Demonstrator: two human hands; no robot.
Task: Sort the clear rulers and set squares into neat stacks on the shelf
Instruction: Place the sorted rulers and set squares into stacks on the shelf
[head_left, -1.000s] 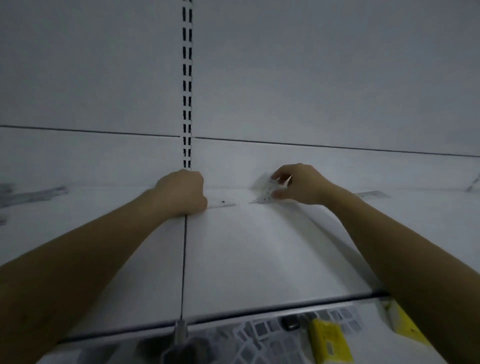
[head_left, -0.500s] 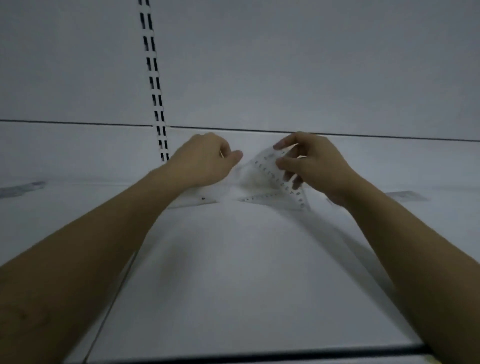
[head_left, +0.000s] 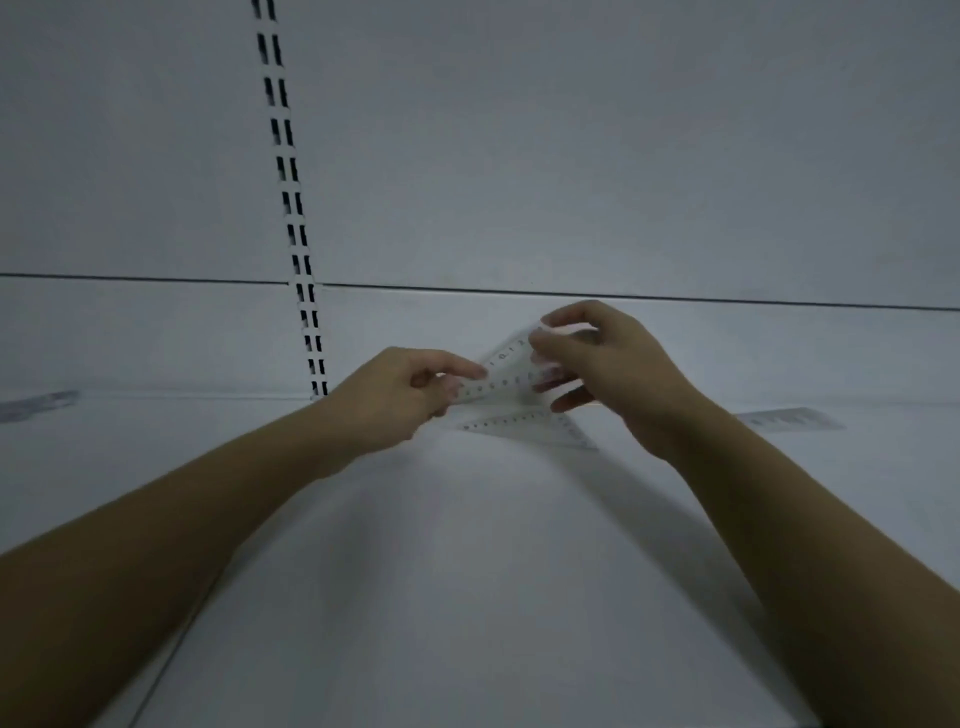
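Set square (head_left: 506, 382) hangs tilted just above the shelf (head_left: 467, 571) near the back wall (head_left: 571, 156), pinched by the left hand (head_left: 400, 397) and right hand (head_left: 610, 364). It seems mid-stacking; next, lower it squarely onto the flat set square (head_left: 524, 423) beneath, edges matched.

Blurred scale numerals along the clear set square (head_left: 501, 387), seemingly none legible.

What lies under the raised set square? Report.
Another clear set square lies flat on the shelf; its far part is covered by the raised set square and the right hand.
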